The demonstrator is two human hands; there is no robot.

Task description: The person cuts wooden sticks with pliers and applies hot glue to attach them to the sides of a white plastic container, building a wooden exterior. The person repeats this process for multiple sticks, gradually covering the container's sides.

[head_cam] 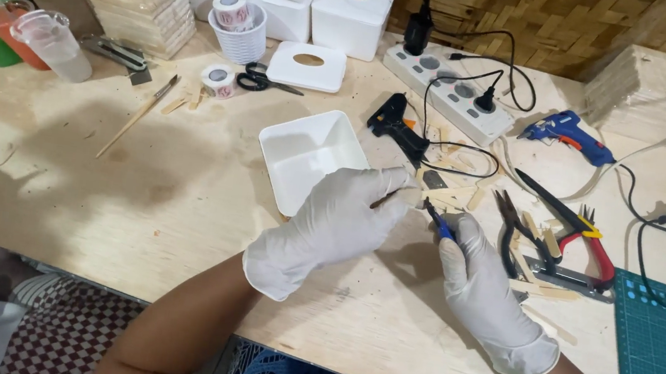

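Observation:
Both my hands wear white gloves. My left hand [337,221] pinches a small thin brown wooden stick piece [386,198] just in front of an open white square box [303,154]. My right hand [477,283] grips a small blue-handled tool [439,222] whose tip points at that stick piece. The two hands are close together over the plywood table [141,182].
Black glue gun [397,126], blue glue gun [566,133] and a white power strip [452,92] lie behind. Pliers with red handles [586,241] and stick offcuts sit right, by a green cutting mat [664,358]. Scissors [266,81], tape rolls, stacked sticks, white boxes and plastic cups stand at back left.

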